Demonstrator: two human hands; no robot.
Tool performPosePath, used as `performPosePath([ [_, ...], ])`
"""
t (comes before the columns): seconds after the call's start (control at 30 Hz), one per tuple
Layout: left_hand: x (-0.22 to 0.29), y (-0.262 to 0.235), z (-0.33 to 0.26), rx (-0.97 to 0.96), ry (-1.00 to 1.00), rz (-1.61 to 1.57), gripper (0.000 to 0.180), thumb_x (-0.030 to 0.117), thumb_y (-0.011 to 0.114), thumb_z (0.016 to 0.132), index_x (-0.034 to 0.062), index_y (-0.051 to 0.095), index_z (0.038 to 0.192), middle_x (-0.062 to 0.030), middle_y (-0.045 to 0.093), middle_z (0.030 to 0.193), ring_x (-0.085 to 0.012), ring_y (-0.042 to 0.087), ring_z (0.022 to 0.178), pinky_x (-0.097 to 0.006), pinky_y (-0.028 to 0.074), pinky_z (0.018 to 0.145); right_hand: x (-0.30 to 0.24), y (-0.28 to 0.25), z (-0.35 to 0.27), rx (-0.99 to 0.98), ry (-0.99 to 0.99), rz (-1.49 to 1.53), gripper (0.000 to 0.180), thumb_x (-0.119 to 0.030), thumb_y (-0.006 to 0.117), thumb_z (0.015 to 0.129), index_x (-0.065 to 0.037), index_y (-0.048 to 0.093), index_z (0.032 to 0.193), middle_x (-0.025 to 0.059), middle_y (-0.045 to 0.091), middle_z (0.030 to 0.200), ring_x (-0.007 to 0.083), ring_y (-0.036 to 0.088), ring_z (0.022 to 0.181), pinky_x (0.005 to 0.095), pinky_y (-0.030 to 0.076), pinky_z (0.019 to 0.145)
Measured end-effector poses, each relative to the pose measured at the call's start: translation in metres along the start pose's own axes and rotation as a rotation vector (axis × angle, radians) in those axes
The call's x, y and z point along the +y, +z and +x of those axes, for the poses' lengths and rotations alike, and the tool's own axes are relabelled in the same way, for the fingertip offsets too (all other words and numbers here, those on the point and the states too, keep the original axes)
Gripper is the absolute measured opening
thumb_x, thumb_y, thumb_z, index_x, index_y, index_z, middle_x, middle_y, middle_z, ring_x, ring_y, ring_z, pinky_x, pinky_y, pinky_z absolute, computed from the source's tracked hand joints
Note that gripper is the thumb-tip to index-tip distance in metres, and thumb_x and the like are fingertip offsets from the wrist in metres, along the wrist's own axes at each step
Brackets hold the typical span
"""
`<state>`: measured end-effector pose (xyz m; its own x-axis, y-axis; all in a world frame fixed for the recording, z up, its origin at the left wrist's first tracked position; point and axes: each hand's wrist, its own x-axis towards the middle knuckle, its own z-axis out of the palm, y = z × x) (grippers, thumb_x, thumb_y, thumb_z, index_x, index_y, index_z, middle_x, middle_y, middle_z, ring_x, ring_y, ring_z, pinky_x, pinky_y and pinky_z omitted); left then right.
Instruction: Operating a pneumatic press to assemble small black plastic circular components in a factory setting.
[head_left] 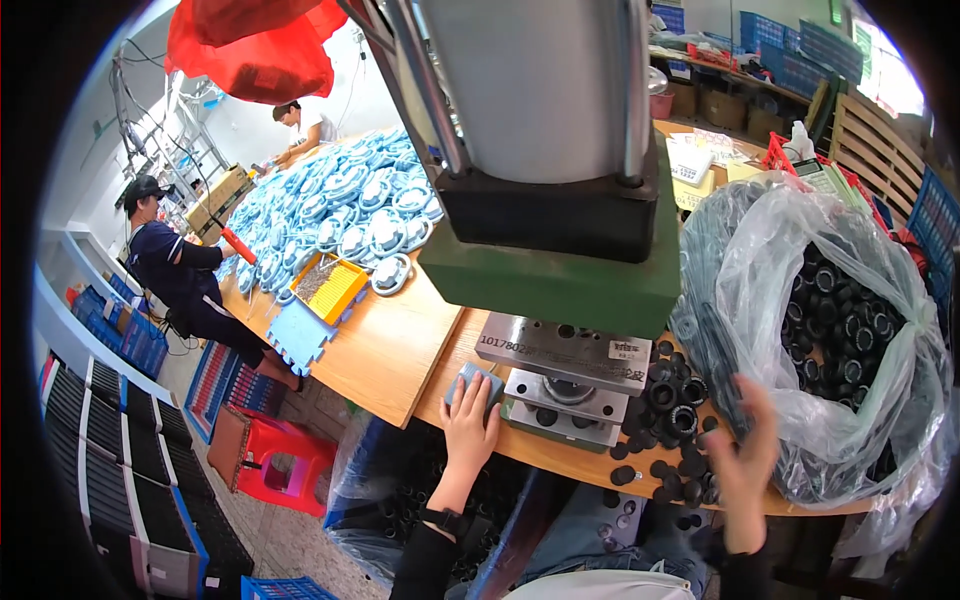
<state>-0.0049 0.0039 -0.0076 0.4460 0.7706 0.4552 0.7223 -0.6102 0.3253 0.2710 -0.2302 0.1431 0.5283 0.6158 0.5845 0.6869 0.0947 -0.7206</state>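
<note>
My left hand (468,420) lies flat with fingers stretched out on a small grey-blue box (494,385) at the table edge, beside the press. My right hand (745,455), blurred by motion, is in the air with thumb and fingers apart, and I see nothing in it. It is nearest to a loose pile of black round caps (683,420). Between my hands, a steel die (562,350) sits below the green plate (550,278) of the press. A round metal part shows in the die's lower block (570,395).
A clear plastic bag (740,250) of black ring-shaped parts stands at right. Light-blue plastic parts (345,195) cover the far left table, near a yellow tray (330,288). Two people work there. Below are a red stool (285,460) and a lined bin (410,480) of black parts.
</note>
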Motion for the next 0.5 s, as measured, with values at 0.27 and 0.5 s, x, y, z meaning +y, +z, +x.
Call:
performPosePath([
  [0.27, 0.023, -0.021, 0.008, 0.092, -0.046, -0.265, 0.038, 0.020, 0.055, 0.091, 0.0030, 0.055, 0.124, -0.0116, 0.052, 0.134, -0.0337, 0.042, 0.128, -0.052, 0.025, 0.106, 0.241, -0.164, 0.058, -0.036, 0.379, -0.510, 0.036, -0.018, 0.064, 0.084, 0.001, 0.056, 0.113, 0.0212, 0.062, 0.099, 0.0348, 0.060, 0.089, 0.0360, 0.045, 0.082],
  [0.5, 0.118, -0.062, 0.034, 0.258, 0.051, -0.543, 0.050, 0.017, 0.074, 0.073, 0.0005, 0.055, 0.116, -0.0170, 0.058, 0.113, -0.0355, 0.054, 0.104, -0.041, 0.042, 0.089, 0.345, -0.191, 0.024, -0.403, 0.450, -0.836, 0.045, -0.024, 0.081, 0.057, 0.001, 0.064, 0.090, 0.0231, 0.062, 0.079, 0.0429, 0.060, 0.082, 0.0446, 0.049, 0.072],
])
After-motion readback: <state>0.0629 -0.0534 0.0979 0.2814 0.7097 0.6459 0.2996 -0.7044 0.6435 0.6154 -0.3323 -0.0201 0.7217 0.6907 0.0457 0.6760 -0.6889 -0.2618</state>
